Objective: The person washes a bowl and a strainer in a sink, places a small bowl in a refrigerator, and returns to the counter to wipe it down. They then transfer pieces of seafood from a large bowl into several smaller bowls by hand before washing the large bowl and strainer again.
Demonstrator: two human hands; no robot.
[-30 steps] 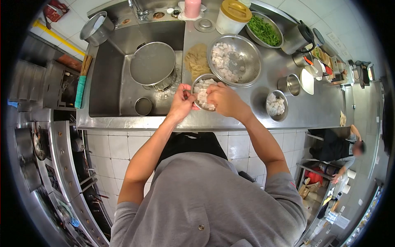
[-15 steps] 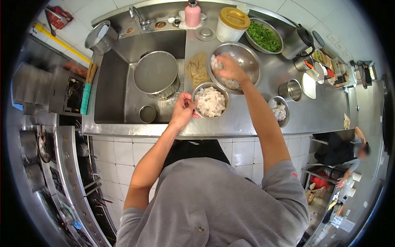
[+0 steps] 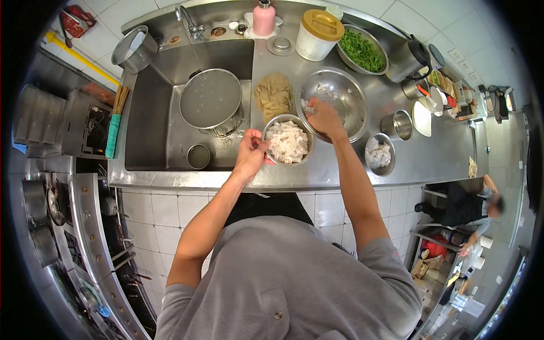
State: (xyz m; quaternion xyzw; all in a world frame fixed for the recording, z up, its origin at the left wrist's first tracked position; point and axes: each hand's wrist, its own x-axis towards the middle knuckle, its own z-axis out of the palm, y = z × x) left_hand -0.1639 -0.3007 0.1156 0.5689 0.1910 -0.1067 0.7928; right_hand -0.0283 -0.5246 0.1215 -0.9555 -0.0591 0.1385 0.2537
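Observation:
My left hand (image 3: pixel 251 150) is closed on the left rim of a metal bowl (image 3: pixel 311 148) at the counter's front. That bowl is heaped with pale, wet chopped pieces (image 3: pixel 287 141), perhaps raw seafood. My right hand (image 3: pixel 325 120) reaches over the near left rim of a perforated metal colander (image 3: pixel 358 116). Its fingers are bent together on pale pieces at the colander's left side; the fingertips are partly hidden. A few scraps cling inside the colander. To the right stands a small bowl (image 3: pixel 391 164) with more pale pieces (image 3: pixel 378 153).
At left, a pot (image 3: pixel 212 102) of cloudy water and a small cup (image 3: pixel 199 156) stand in the sink (image 3: pixel 153 130). A tan cloth (image 3: pixel 273 96), gold-lidded tub (image 3: pixel 319 35), bowl of greens (image 3: pixel 364 51) and steel cup (image 3: pixel 398 125) surround the colander. Another person (image 3: pixel 462 209) is far right.
My right hand has moved down and left inside the colander, close to the chopped-piece bowl. The colander has shifted toward me and right, with fewer pieces showing in it. My left hand stays put.

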